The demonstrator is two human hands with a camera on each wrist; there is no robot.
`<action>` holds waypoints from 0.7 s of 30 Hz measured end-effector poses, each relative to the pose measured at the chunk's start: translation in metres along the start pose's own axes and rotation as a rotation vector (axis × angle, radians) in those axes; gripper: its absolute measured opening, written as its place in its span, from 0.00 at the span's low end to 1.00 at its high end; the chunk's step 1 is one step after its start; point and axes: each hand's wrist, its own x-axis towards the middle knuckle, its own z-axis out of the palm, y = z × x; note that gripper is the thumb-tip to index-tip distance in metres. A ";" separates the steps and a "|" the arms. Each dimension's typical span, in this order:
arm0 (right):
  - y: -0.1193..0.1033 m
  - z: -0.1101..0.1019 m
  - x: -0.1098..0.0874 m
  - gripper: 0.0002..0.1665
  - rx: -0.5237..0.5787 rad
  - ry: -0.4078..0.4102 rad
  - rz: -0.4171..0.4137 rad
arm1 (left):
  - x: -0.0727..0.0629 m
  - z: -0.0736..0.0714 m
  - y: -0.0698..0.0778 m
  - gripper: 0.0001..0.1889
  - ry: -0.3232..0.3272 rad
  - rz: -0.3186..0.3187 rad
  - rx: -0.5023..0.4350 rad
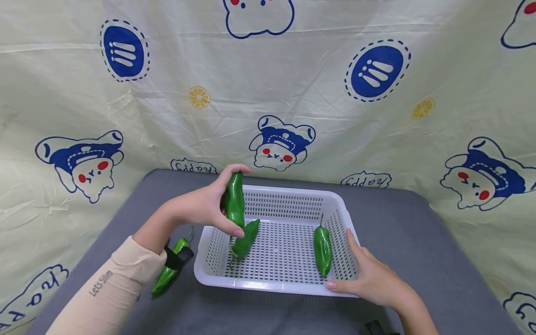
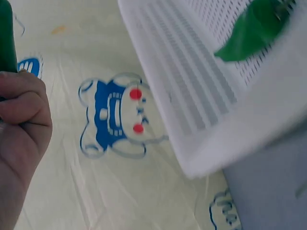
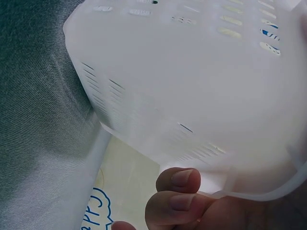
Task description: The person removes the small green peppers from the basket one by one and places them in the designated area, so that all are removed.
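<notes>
Over the left end of a white perforated plastic basket (image 1: pixel 272 286), my left hand (image 1: pixel 201 204) holds a green chili pepper (image 1: pixel 235 200) upright between thumb and fingers. Part of that pepper (image 2: pixel 6 38) also shows at the left wrist view's edge. Just below it, another green pepper (image 1: pixel 246 239) lies inside the basket. A third pepper (image 1: pixel 323 251) lies at the basket's right side, its stem pointing to the back. My right hand (image 1: pixel 377 274) grips the basket's front right corner, thumb on the front rim; its fingers (image 3: pixel 172 206) appear curled by the rim in the right wrist view.
On the grey tabletop (image 1: pixel 402 232), left of the basket, lies another green pepper (image 1: pixel 167 279), partly covered by a black strap (image 1: pixel 177 258) at my left wrist. A cream cloth (image 1: pixel 268 93) with cartoon prints hangs behind the table.
</notes>
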 end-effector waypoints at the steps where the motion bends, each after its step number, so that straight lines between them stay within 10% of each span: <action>1: 0.000 0.000 0.000 0.80 -0.003 0.001 0.001 | -0.006 -0.004 -0.001 0.61 0.009 -0.006 -0.007; 11: 0.001 -0.001 0.000 0.80 -0.005 -0.006 0.010 | -0.056 -0.037 -0.019 0.59 0.089 -0.038 0.058; 21: 0.002 -0.001 0.000 0.80 0.011 -0.016 0.015 | -0.085 -0.037 -0.053 0.58 0.043 -0.098 0.052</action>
